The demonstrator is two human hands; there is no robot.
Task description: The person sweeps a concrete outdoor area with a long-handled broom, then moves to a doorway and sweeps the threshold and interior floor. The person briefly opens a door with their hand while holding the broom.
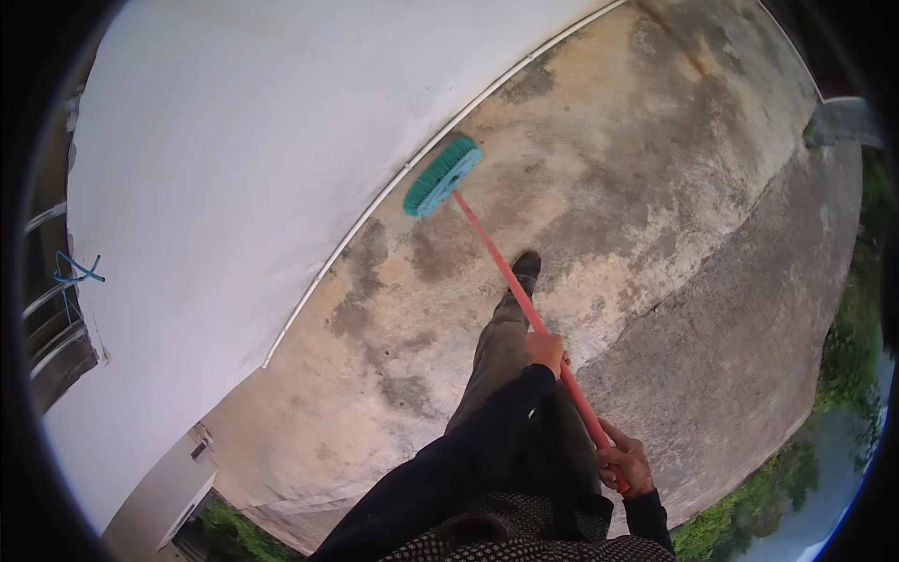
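Note:
My left hand is wrapped around the middle of a red broom handle. Lower down, near the handle's end, my right hand grips the same stick. At the far end is a broom head with green bristles and a light blue block. It lies over the stained concrete floor, close to the foot of the white wall. Whether the bristles press on the floor I cannot tell.
The white wall rises on the left, with a white pipe along its base. A barred window with blue cord tied to it is at the far left. My dark shoe stands beside the handle. Green plants border the concrete on the right.

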